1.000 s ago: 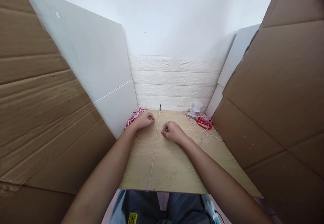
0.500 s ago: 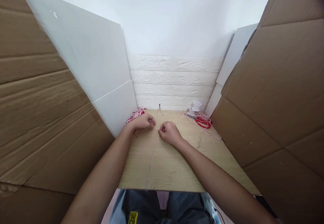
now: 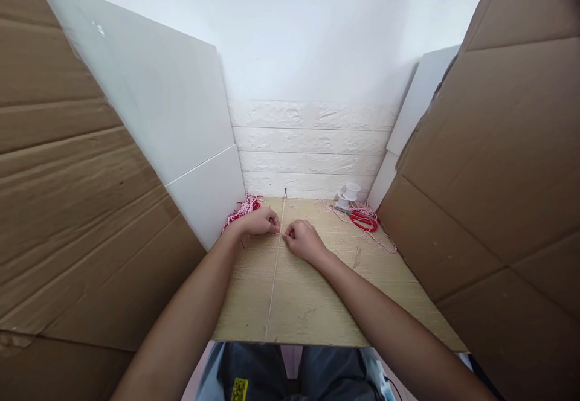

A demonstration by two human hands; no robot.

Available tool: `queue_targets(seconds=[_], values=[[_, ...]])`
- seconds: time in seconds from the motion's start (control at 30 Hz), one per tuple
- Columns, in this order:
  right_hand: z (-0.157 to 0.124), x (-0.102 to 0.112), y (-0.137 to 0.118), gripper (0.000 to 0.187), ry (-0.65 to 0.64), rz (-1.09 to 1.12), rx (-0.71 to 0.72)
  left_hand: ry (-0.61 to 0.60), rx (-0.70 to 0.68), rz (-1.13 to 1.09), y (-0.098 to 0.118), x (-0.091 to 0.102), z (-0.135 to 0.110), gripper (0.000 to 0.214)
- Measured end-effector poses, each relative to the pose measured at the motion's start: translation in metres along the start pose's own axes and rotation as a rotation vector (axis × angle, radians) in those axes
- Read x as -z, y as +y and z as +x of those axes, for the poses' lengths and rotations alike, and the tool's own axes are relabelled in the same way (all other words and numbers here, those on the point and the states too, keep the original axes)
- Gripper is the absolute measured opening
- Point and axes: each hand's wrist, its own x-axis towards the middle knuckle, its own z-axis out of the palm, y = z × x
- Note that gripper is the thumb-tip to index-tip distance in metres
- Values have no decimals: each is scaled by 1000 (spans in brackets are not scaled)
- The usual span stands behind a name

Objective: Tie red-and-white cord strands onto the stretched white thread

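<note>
A thin pale cord runs taut down the middle of the light wooden board, from a small dark nail at the far edge to the near edge. My left hand rests curled on the board just left of the cord, fingertips pinched at it. My right hand is curled just right of the cord, fingertips also pinched at it. Both hands meet at the cord, almost touching each other. What lies between the fingertips is too small to make out.
A heap of red and white thread lies at the far left behind my left hand. Red-handled scissors, loose thread and white spools sit at the far right. Cardboard walls and white panels close in both sides.
Both hands have drawn inward to the cord: the right hand slid left and slightly forward, the left hand's fingertips closed onto the cord. The view shifted slightly.
</note>
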Motion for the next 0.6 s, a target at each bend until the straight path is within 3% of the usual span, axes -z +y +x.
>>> queue_targets(seconds=[0.17, 0.43, 0.6], values=[[-1, 1, -2, 12, -16, 1, 25, 263, 79, -234, -3, 4, -1, 14], [-1, 2, -3, 12, -32, -5, 24, 583, 217, -992, 4, 11, 7, 13], [0, 2, -2, 12, -55, -8, 10, 694, 209, -1095, 4, 12, 8, 9]])
